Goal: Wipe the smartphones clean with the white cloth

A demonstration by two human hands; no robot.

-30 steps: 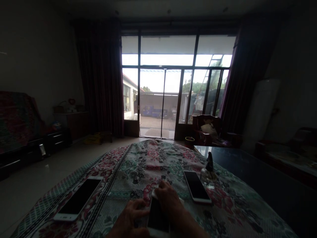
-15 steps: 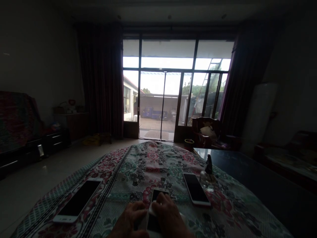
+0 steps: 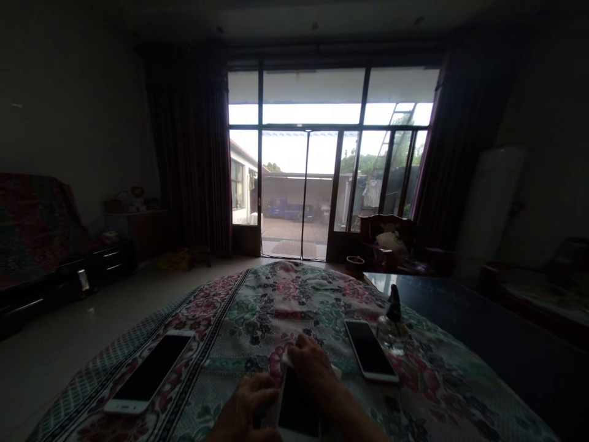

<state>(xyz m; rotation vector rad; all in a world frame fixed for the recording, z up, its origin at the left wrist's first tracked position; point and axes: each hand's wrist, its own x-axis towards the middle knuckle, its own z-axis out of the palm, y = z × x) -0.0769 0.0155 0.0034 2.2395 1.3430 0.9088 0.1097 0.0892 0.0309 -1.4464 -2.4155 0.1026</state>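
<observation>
A white-framed smartphone (image 3: 297, 405) with a dark screen lies on the flowered tablecloth (image 3: 243, 362) in front of me. My left hand (image 3: 246, 408) is at its left edge, fingers bent against the side and gripping it. My right hand (image 3: 315, 371) is closed over the phone's far end. Under its fingers a white cloth or tissue (image 3: 337, 371) is pressed to the glass; only its edges show. Another phone (image 3: 370, 351) lies to the right, and a third phone (image 3: 151, 371) to the left, both with dark screens.
A clear spray bottle with a black head (image 3: 392, 322) stands just beyond the right-hand phone. A dark glossy table (image 3: 442, 313) adjoins on the right. Farther off are a wooden chair (image 3: 389, 236), glass doors (image 3: 294, 196) and dark curtains (image 3: 188, 159).
My right hand has slid away from me to the phone's far end with the white cloth, baring more of the screen. My left hand stays at the phone's left edge.
</observation>
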